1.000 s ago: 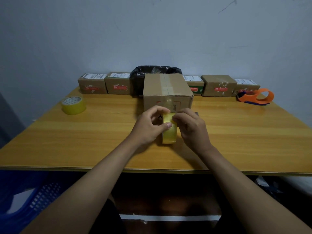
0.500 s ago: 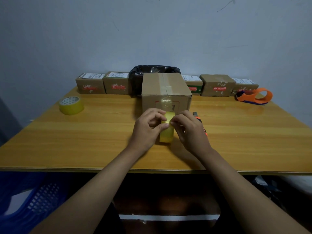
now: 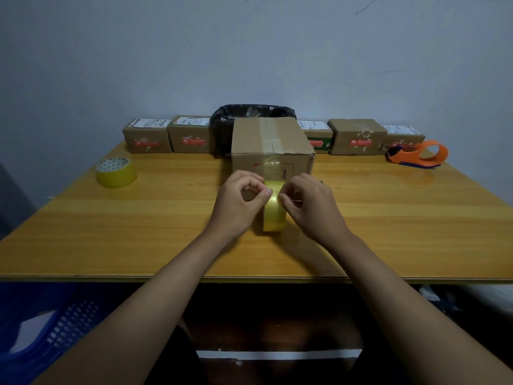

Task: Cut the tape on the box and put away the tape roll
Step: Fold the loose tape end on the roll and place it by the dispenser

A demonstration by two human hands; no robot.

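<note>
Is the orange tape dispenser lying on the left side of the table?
No, the orange tape dispenser lies at the far right of the table, beside the row of small boxes.

Glossy yellow tape roll (image 3: 274, 215) shines between the pinching fingertips; just beyond the grip, a matt cardboard box (image 3: 270, 143) with a slick clear tape strip; beneath, a smooth, lightly glossy wood-grain table (image 3: 388, 218); far right, an orange plastic dispenser (image 3: 419, 154).
</note>
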